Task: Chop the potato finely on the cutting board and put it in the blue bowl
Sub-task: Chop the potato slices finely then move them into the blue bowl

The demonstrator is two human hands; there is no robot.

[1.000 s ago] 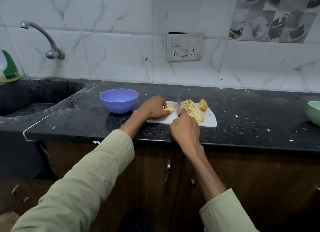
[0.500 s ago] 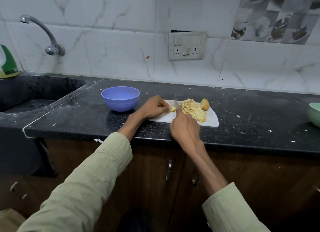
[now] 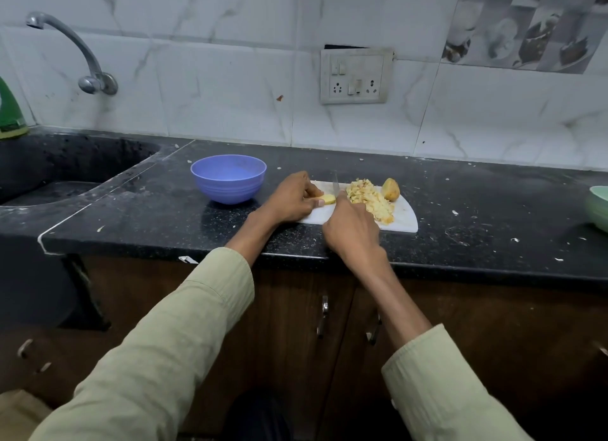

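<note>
Left hand (image 3: 292, 199) pinches a potato slice (image 3: 325, 199) steady on the white cutting board (image 3: 403, 222) while right hand (image 3: 353, 233) grips the knife (image 3: 336, 185) beside it, chopped pile (image 3: 370, 199) heaped right, blue bowl (image 3: 228, 179) left.

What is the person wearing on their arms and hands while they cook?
Both arms wear loose, pale green long sleeves, the left sleeve and right sleeve pushed up the forearms. The left hand and right hand are bare: no gloves, rings or watch visible.

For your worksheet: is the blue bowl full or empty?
Empty: the blue bowl shows only bare inside; chopped potato lies on the board.
</note>
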